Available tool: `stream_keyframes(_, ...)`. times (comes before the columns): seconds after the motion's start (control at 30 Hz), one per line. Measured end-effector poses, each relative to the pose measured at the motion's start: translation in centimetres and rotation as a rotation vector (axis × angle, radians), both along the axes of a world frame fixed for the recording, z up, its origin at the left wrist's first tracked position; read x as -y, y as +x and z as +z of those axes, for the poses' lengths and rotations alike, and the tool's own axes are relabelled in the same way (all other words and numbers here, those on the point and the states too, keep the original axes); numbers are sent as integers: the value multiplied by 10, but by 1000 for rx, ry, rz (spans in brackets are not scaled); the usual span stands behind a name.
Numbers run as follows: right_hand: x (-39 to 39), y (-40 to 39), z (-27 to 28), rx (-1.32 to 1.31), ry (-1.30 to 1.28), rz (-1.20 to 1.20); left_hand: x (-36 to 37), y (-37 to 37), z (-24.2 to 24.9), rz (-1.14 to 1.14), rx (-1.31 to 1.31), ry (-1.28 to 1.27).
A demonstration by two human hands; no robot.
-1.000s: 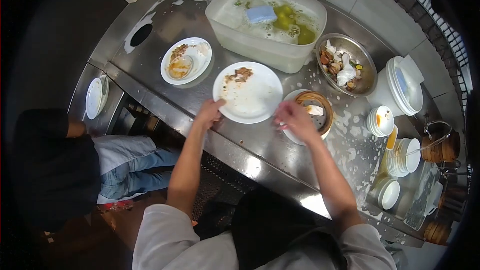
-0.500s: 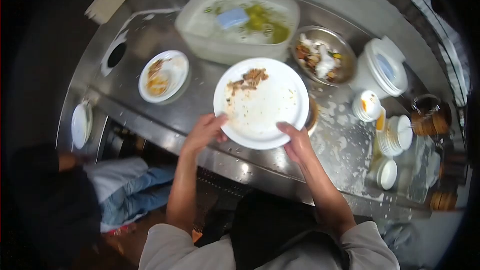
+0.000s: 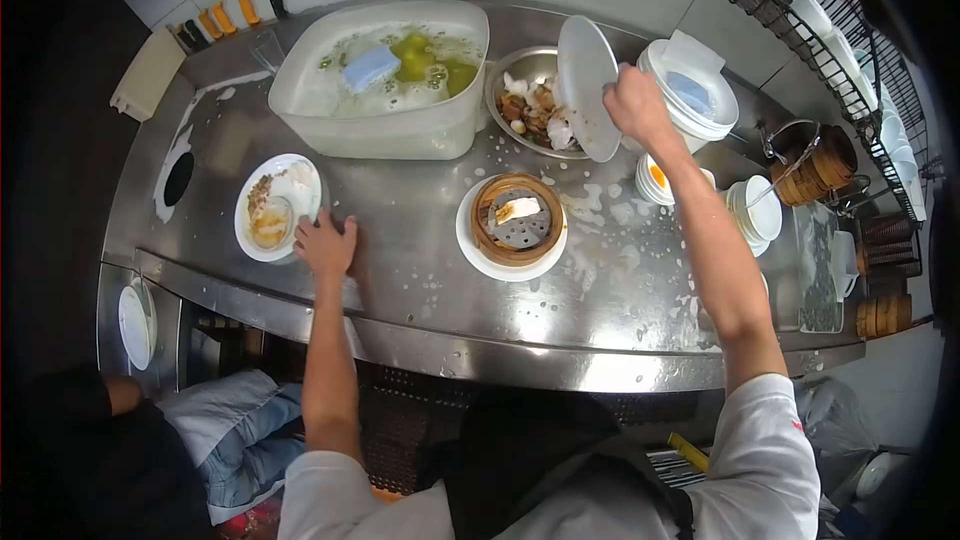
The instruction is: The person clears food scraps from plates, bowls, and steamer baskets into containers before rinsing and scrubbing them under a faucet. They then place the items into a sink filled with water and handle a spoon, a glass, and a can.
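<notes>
My right hand grips a white plate by its edge. The plate is tipped steeply over the right side of a metal bowl of food scraps. At the left, my left hand has its fingers spread, fingertips right at the rim of a soiled white dish with brown and yellow food remains and a smaller round dish in it. Between my hands, a round bamboo steamer with a white scrap inside rests on another white plate.
A plastic tub of soapy water holds a blue sponge. White buckets, stacked bowls and more bamboo steamers line the right side. A hole opens in the metal counter's left. Another person is at lower left.
The white plate moved right and up, from level in both hands to tipped over the metal bowl in my right hand. My left hand let go and went left to the soiled dish.
</notes>
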State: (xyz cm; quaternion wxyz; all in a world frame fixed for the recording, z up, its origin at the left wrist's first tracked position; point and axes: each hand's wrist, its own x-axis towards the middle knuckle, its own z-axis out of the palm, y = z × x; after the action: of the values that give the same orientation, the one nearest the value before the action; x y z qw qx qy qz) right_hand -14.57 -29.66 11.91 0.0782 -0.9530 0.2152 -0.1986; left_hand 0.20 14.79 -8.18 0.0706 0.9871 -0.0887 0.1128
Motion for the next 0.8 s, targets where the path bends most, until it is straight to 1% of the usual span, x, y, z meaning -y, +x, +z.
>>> stream_keyframes(0.1, -11, -23, 35, 57, 13, -70, 37, -30, -2, -12, -17, -105)
stream_keyframes(0.2, -27, -88, 60, 314, 231, -71, 72, -58, -6, -4, -24, -116)
stream_keyframes(0.27, -19, -147, 62, 373, 478, -69, 92, -74, -1, 45, -96, -110)
stream_keyframes(0.3, -22, -177, 61, 425, 663, -183, 101, -81, -2, 55, -113, -98)
stream_keyframes(0.33, -14, -212, 47, 469, 779, -275, 109, -90, -4, 61, -127, -87)
stream_keyframes(0.37, -12, -245, 38, 548, 916, -422, 115, -96, -6, 60, -131, -65)
stream_keyframes(0.4, -16, -269, 34, 698, 1102, -460, 118, -101, -8, 66, -132, -44)
stream_keyframes(0.47, 7, -330, 23, 586, 1226, -519, 123, -113, -11, 72, -85, 18)
stream_keyframes(0.53, 43, -380, -7, 630, 1268, -625, 122, -125, -6, 0, -13, 51)
stream_keyframes(0.57, 73, -407, -44, 758, 1343, -542, 113, -119, -9, 0, 12, -55)
stream_keyframes(0.63, 119, -434, -96, 901, 1355, -560, 104, -108, -14, 2, 61, -255)
stream_keyframes(0.67, 145, -441, -120, 970, 1360, -563, 126, -125, 2, -68, 140, -396)
stream_keyframes(0.7, 173, -445, -149, 1005, 1448, -593, 157, -154, 32, -141, 220, -534)
stream_keyframes(0.73, 202, -449, -179, 968, 1464, -560, 194, -191, 63, -215, 297, -668)
stream_keyframes(0.77, 221, -440, -192, 1038, 1497, -542, 241, -235, 92, -356, 3, -943)
stream_keyframes(0.8, 241, -433, -197, 1099, 1604, -444, 289, -279, 112, -490, -74, -882)
